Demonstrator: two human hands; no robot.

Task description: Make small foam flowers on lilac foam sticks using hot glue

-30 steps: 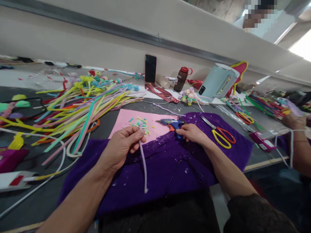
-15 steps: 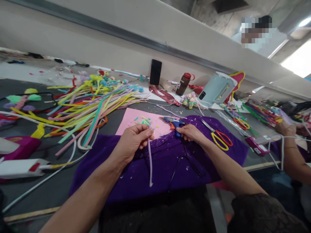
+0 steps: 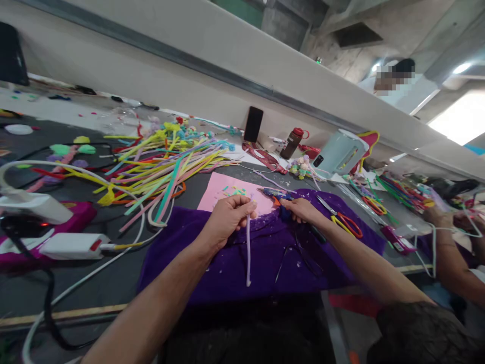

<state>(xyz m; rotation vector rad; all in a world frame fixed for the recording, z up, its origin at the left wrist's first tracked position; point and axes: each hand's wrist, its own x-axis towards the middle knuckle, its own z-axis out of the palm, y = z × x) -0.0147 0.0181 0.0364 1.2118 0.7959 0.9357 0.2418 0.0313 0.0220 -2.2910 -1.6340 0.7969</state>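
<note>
My left hand (image 3: 234, 218) is closed in a pinch on a pale lilac pipe cleaner (image 3: 248, 258), which hangs down from the fingertips over a purple cloth (image 3: 227, 283). What sits at its top end is too small to make out. My right hand (image 3: 301, 210) grips a blue glue gun (image 3: 282, 198) with an orange trigger, its nozzle pointing left over a pink sheet (image 3: 217, 187). Small green and yellow snippets (image 3: 235, 191) lie on that sheet, just beyond my left fingers. Right of my right hand, scissors (image 3: 350, 225) with red and yellow handles rest on the cloth.
Many coloured pipe cleaners (image 3: 166, 177) spread across the left. Power strips (image 3: 71, 227) and cables crowd the near left. Along the back stand a phone (image 3: 253, 124), a brown bottle (image 3: 293, 144) and a pale blue kettle (image 3: 337, 151). A co-worker's arm (image 3: 449, 247) shows at the right.
The view has swung a little left, bringing more of the power strips in. Both hands keep their holds; the left fingertips look slightly closer to the glue gun's nozzle.
</note>
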